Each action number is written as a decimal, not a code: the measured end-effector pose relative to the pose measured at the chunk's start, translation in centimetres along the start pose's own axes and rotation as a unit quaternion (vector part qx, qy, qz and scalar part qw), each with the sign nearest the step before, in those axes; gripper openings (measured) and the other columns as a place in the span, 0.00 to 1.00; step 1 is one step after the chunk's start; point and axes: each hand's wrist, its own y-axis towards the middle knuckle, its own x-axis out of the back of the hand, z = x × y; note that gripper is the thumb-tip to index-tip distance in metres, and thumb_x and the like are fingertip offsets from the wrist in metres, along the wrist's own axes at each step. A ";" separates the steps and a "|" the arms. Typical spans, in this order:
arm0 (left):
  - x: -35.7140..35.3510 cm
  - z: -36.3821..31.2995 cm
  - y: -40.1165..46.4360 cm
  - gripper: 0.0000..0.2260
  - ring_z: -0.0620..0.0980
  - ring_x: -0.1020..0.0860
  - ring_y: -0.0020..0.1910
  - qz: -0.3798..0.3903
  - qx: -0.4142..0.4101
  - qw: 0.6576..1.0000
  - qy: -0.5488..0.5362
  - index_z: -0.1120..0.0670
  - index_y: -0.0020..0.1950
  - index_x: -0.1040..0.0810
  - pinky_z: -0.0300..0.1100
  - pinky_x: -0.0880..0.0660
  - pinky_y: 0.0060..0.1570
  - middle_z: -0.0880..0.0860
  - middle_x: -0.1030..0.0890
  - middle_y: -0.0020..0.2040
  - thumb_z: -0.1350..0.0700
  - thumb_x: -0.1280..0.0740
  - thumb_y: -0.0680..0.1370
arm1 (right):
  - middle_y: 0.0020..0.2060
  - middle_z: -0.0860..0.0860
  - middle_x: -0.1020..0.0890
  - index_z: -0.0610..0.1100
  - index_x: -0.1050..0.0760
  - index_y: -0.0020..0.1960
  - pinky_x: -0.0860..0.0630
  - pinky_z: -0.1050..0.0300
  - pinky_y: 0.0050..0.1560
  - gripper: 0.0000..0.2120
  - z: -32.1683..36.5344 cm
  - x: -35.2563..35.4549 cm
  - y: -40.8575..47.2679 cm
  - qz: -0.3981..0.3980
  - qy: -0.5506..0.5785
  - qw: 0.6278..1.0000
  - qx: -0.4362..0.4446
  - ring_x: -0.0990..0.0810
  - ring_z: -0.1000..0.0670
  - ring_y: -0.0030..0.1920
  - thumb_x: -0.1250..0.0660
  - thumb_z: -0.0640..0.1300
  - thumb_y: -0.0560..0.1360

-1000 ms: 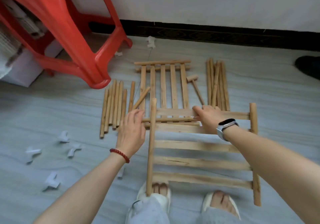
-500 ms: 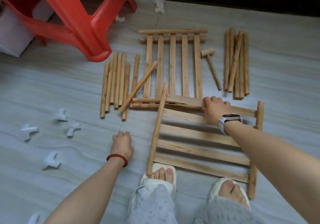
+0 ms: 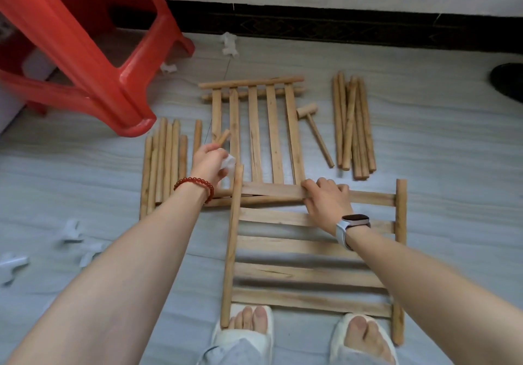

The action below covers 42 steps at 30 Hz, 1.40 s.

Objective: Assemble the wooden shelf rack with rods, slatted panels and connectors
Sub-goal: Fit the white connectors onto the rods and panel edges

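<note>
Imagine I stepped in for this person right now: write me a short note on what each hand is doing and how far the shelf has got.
Left hand holds a white connector near the top of the near slatted panel's left rod.
Right hand grips that panel's top slat.
A second slatted panel lies beyond it; loose rods lie left and right, a small mallet between.
More connectors lie on the floor to the left.
Done: nothing joined yet. Left: nearly all assembly.
</note>
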 end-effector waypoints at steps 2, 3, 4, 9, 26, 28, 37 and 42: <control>-0.2 0.2 0.7 0.11 0.55 0.24 0.58 -0.007 0.008 1.000 0.025 0.55 0.59 0.28 0.37 0.28 0.34 0.56 0.28 0.61 0.65 0.40 0.78 | 0.50 0.47 0.26 0.48 0.32 0.63 0.46 0.53 0.46 0.14 -0.1 -0.1 0.0 -0.007 0.001 1.000 -0.003 0.30 0.44 0.53 0.44 0.44 0.78; -0.2 0.4 1.0 0.11 0.54 0.24 0.57 -0.014 0.016 0.999 0.026 0.55 0.58 0.27 0.37 0.28 0.34 0.56 0.27 0.62 0.64 0.40 0.78 | 0.50 0.47 0.26 0.49 0.32 0.62 0.47 0.53 0.45 0.14 -0.1 -0.2 0.0 -0.010 0.002 1.000 -0.003 0.30 0.44 0.53 0.44 0.44 0.77; -0.3 0.6 1.1 0.10 0.54 0.24 0.56 -0.021 0.026 0.999 0.019 0.54 0.57 0.25 0.37 0.28 0.34 0.56 0.26 0.62 0.63 0.39 0.78 | 0.50 0.48 0.26 0.49 0.32 0.62 0.48 0.54 0.45 0.14 -0.2 -0.3 0.0 -0.013 0.004 1.000 -0.003 0.30 0.45 0.52 0.44 0.44 0.77; -0.2 0.8 1.6 0.02 0.49 0.24 0.47 -0.024 0.064 0.997 0.034 0.52 0.47 0.25 0.39 0.26 0.37 0.56 0.23 0.58 0.58 0.34 0.77 | 0.50 0.49 0.26 0.49 0.31 0.62 0.47 0.53 0.46 0.14 -0.2 -0.4 0.0 -0.022 0.005 1.000 -0.001 0.30 0.45 0.52 0.44 0.44 0.77; -0.7 2.3 0.7 0.16 0.45 0.23 0.27 -0.036 0.020 0.977 -0.211 0.60 0.58 0.27 0.38 0.23 0.30 0.56 0.23 0.41 0.57 0.29 0.74 | 0.48 0.48 0.26 0.49 0.32 0.63 0.46 0.53 0.49 0.15 0.0 0.0 -0.2 -0.015 0.008 1.000 0.003 0.31 0.45 0.50 0.44 0.42 0.77; -0.7 1.8 0.8 0.15 0.44 0.25 0.24 -0.040 0.019 0.982 -0.185 0.59 0.55 0.26 0.38 0.23 0.30 0.56 0.21 0.39 0.53 0.28 0.73 | 0.48 0.48 0.26 0.48 0.32 0.63 0.47 0.53 0.47 0.15 0.0 0.0 -0.2 -0.018 0.006 1.000 0.005 0.31 0.45 0.50 0.44 0.42 0.77; -2.5 -0.7 1.2 0.16 0.47 0.17 0.37 0.023 -0.065 0.984 0.163 0.60 0.63 0.29 0.38 0.22 0.35 0.56 0.20 0.48 0.55 0.40 0.78 | 0.47 0.48 0.26 0.49 0.31 0.63 0.48 0.53 0.46 0.15 0.0 -0.1 -0.3 -0.025 0.016 1.000 0.010 0.30 0.45 0.50 0.45 0.42 0.78; -2.2 -1.0 1.0 0.09 0.55 0.20 0.41 -0.023 -0.087 0.981 0.173 0.56 0.35 0.25 0.51 0.19 0.42 0.54 0.24 0.41 0.56 0.34 0.75 | 0.46 0.48 0.26 0.49 0.31 0.63 0.47 0.53 0.47 0.14 -0.1 -0.2 -0.2 -0.025 0.018 0.999 0.012 0.30 0.45 0.49 0.45 0.42 0.78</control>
